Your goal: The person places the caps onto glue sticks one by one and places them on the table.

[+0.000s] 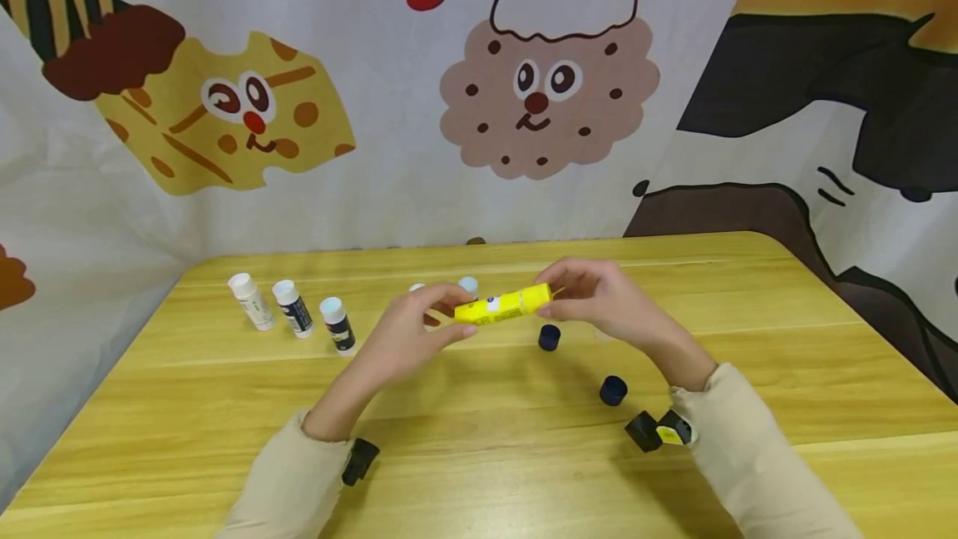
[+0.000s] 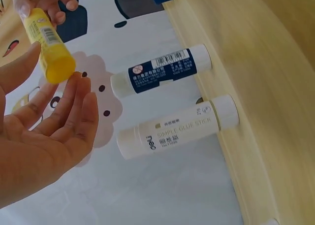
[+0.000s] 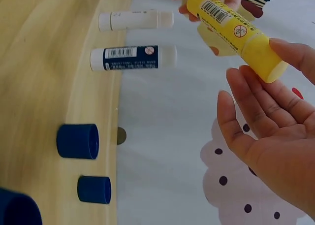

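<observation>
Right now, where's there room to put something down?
There's bare table between the two sleeves, and another patch beyond the right hand, toward the right edge. It's crowded around the three glue sticks at left, behind the yellow stick, and by the blue caps.

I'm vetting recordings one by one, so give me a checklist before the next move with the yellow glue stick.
1. Left hand and right hand hold the yellow glue stick: ok.
2. It is clear of the table: ok.
3. The three glue sticks at left upright: ok.
4. The dark blue caps gathered together: not ok, they sit apart.
5. Glue left inside the yellow glue stick: cannot tell, not visible.
</observation>
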The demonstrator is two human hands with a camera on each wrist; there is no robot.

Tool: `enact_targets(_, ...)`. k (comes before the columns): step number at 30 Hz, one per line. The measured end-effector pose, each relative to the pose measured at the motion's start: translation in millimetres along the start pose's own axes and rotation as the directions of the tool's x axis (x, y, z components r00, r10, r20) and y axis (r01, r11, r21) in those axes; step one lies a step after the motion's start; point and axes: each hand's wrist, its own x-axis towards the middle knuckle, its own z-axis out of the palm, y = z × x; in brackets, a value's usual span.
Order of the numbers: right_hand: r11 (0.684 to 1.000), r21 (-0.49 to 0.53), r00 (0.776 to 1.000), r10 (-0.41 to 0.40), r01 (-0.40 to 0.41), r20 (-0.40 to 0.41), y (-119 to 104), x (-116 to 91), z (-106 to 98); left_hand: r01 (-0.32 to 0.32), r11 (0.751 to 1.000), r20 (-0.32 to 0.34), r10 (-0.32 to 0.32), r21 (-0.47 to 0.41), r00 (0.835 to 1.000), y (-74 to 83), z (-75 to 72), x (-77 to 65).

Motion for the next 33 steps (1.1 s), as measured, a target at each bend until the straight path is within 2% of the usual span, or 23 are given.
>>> enact_targets(10, 0.999, -0.042, 1.000, 0.019, -0.020, -0.025, -2, 2, -17, 0.025, 1.000, -0.007, -0.025, 0.010, 1.000, -6.8, -9.8, -4.5)
enact_targets(16, 0.997, -0.049, 0.998, 0.050, -0.052, -0.048, -1, 4, -23, 0.013, 1.000, -0.010, -0.012, 0.018, 1.000, -13.0, -14.6, -7.8)
enact_targets(23, 0.991, -0.102, 0.993, 0.080, -0.089, -0.090, 0, 9, -27, -0.003, 0.999, -0.027, 0.004, 0.032, 1.000, -18.5, -18.4, -12.0)
enact_targets(33, 0.979, -0.160, 0.986, 0.106, -0.126, -0.129, 5, 18, -33, 0.046, 0.998, -0.046, -0.044, 0.050, 0.998, -26.6, -24.8, -16.6)
